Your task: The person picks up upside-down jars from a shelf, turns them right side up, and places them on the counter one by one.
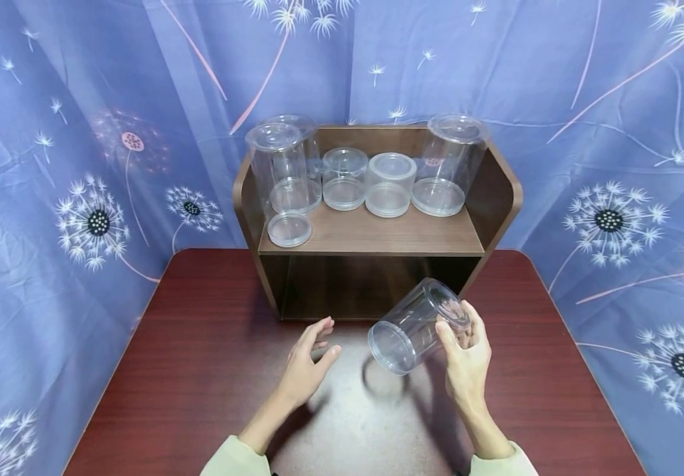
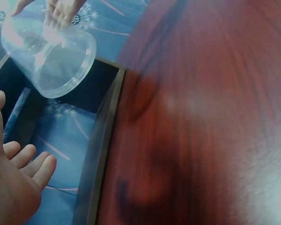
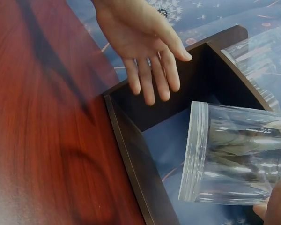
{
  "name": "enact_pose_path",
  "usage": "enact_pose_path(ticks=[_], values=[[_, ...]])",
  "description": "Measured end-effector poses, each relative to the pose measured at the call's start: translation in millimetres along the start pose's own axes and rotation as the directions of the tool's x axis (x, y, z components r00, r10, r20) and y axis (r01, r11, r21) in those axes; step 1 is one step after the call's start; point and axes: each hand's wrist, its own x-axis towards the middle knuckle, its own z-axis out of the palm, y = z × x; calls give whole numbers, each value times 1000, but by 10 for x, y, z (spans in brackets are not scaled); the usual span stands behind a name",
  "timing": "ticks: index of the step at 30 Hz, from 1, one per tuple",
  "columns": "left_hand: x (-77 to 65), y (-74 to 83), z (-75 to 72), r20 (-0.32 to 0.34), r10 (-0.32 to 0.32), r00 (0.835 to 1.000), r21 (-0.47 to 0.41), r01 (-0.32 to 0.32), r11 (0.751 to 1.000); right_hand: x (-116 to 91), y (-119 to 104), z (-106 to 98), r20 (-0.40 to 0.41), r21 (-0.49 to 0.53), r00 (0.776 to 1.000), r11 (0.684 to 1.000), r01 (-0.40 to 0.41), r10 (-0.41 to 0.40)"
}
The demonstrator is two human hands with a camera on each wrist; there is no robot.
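My right hand point(image 1: 467, 354) grips a clear plastic jar point(image 1: 416, 324) near one end, thumb on the near side and fingers round the far side. The jar is tilted in the air above the table, its ridged lid end point(image 3: 194, 152) pointing down and left. To the left of the jar, my left hand point(image 1: 308, 363) is held up with relaxed fingers and nothing in them. A gap separates it from the jar in the head view. The left wrist view shows the left palm point(image 2: 14, 187) turned up, below the jar point(image 2: 61, 61).
A brown two-level shelf point(image 1: 372, 251) stands at the back of the red wooden table point(image 1: 199, 370). On its upper board are tall clear jars point(image 1: 446, 165), short jars point(image 1: 391, 185) and a low flat round container point(image 1: 290, 229). Blue dandelion-print curtains point(image 1: 98, 132) surround the table.
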Motion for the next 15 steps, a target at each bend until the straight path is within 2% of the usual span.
enact_pose_path(ticks=[7,15], values=[[-57,3,118,149,-98,984,-37,105,994,-49,13,28,22,49,1000,999,-15,14],[-26,-9,231,234,-66,970,-88,89,992,-128,29,64,64,119,998,993,-24,17]])
